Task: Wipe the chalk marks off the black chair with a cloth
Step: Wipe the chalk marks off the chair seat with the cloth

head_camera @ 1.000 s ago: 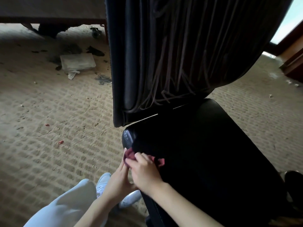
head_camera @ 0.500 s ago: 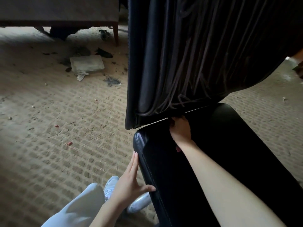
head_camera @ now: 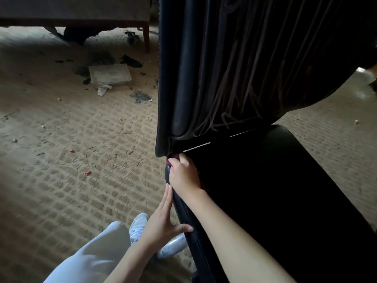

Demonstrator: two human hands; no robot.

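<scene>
Your right hand (head_camera: 184, 175) has moved since the frame half a second earlier, from the middle of the gap under the backrest to the rear left corner of the seat. Your left hand (head_camera: 163, 219) is at the same station on the seat's left side as before.

1. Right hand: the fingers are curled down over the cloth (head_camera: 169, 161) and press it against the seat corner. Only a dark red edge of the cloth shows past the fingertips, just under the lower corner of the backrest.
2. Left hand: the fingers are straight and pressed together, laid flat against the left side wall of the seat. The thumb is spread away from them and hooks over the top edge of the seat.
3. Black chair (head_camera: 285, 190): it fills the right half of the view. The seat surface is dark and its detail cannot be read. The backrest stands upright above it and carries faint pale chalk marks (head_camera: 234, 88) running mostly top to bottom.
4. Surroundings: a beige woven carpet (head_camera: 61, 160) lies to the left of the chair. A flat grey slab (head_camera: 110, 74) rests on it near a piece of wooden furniture (head_camera: 81, 15). Your white shoe (head_camera: 138, 223) and light trouser leg (head_camera: 91, 252) are beside the seat.
</scene>
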